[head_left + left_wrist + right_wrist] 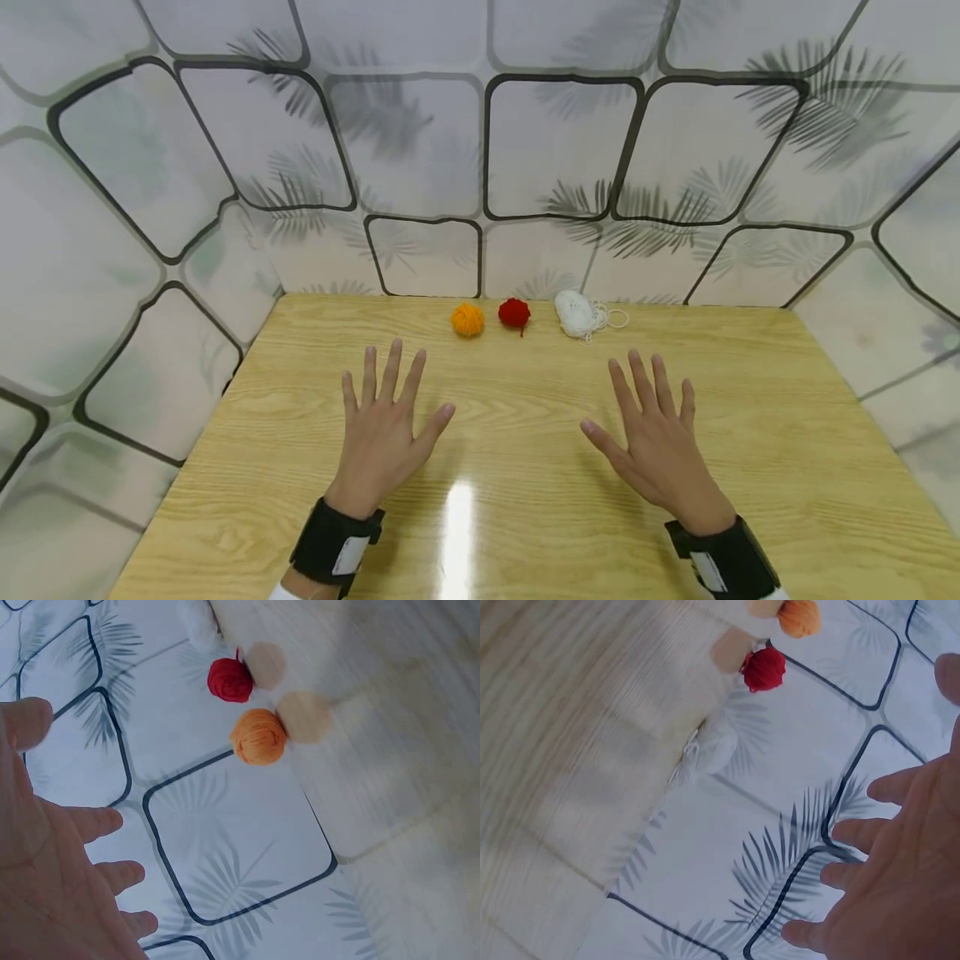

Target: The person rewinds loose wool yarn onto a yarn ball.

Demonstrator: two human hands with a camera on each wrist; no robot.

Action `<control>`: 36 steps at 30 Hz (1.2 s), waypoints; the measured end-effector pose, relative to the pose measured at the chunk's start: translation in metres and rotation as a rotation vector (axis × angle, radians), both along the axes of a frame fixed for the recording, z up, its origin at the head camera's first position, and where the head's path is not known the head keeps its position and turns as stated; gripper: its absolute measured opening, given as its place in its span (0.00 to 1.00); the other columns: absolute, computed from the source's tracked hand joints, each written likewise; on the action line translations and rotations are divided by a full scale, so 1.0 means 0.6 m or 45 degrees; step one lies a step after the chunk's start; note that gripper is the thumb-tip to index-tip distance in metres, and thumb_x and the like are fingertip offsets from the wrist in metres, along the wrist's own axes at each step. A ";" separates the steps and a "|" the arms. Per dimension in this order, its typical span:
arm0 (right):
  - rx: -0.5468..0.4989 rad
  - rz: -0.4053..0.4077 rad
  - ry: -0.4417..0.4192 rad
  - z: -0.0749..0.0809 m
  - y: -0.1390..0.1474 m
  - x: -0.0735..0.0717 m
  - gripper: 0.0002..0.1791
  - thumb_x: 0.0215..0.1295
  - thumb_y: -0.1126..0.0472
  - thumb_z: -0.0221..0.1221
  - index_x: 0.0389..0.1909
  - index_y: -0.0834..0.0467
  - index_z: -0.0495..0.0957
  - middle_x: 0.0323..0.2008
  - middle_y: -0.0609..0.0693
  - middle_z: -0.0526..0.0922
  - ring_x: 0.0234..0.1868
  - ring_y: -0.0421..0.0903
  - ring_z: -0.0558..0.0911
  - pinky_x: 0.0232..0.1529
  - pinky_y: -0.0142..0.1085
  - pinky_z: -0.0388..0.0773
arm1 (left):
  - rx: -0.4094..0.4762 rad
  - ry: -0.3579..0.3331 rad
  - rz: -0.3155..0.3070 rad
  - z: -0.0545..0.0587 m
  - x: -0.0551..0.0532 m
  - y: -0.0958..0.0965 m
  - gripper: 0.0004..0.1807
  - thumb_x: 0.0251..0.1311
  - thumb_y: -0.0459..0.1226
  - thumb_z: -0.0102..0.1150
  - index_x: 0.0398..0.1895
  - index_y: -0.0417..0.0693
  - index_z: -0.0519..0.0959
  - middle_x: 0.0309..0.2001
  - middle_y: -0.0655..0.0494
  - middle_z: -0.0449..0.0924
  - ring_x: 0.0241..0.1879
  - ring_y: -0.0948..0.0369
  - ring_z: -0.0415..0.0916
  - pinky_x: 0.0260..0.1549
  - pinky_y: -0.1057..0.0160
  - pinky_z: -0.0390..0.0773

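Note:
Three balls of yarn stand in a row near the back edge of the table: an orange ball [467, 320], a red ball [514, 312] with a short tail, and a larger white ball [576, 314] with loose strands on its right. My left hand [381, 446] is spread palm down over the table, in front of the orange ball and to its left. Spread the same way, my right hand [658, 446] is in front of the white ball and to its right. Both hands hold nothing, and the fingertips are apart from the yarn.
The wooden table [525, 467] runs back to a wall [420, 150] with a stone-and-leaf pattern, which also rises at both sides. Each wrist wears a black band [337, 540]. A bright light reflection lies on the tabletop between the hands.

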State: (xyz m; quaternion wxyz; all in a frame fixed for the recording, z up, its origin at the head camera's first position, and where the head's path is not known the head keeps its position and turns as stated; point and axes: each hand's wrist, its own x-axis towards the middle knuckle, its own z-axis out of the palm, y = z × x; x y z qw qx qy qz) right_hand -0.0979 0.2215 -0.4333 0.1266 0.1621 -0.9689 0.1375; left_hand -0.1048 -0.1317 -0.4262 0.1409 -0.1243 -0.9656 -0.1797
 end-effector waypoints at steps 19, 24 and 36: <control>0.011 -0.021 -0.002 -0.002 0.005 0.001 0.54 0.67 0.30 0.55 0.82 0.53 0.43 0.81 0.58 0.36 0.80 0.59 0.30 0.67 0.73 0.26 | 0.010 -0.008 0.046 -0.010 0.011 -0.009 0.49 0.67 0.67 0.48 0.83 0.59 0.45 0.82 0.49 0.34 0.78 0.40 0.24 0.66 0.26 0.27; 0.000 0.009 -0.019 -0.002 0.002 -0.011 0.51 0.69 0.32 0.56 0.82 0.54 0.48 0.80 0.63 0.44 0.79 0.64 0.36 0.65 0.76 0.32 | 0.065 0.016 0.061 -0.009 0.002 0.002 0.43 0.73 0.60 0.49 0.82 0.52 0.49 0.81 0.42 0.42 0.79 0.39 0.35 0.67 0.26 0.43; -0.117 -0.028 -0.015 -0.025 -0.007 -0.140 0.36 0.67 0.50 0.66 0.67 0.69 0.69 0.58 0.71 0.74 0.58 0.71 0.73 0.52 0.68 0.70 | -0.012 0.012 -0.150 0.005 -0.108 0.125 0.39 0.73 0.55 0.52 0.79 0.45 0.59 0.75 0.36 0.58 0.73 0.38 0.56 0.62 0.35 0.66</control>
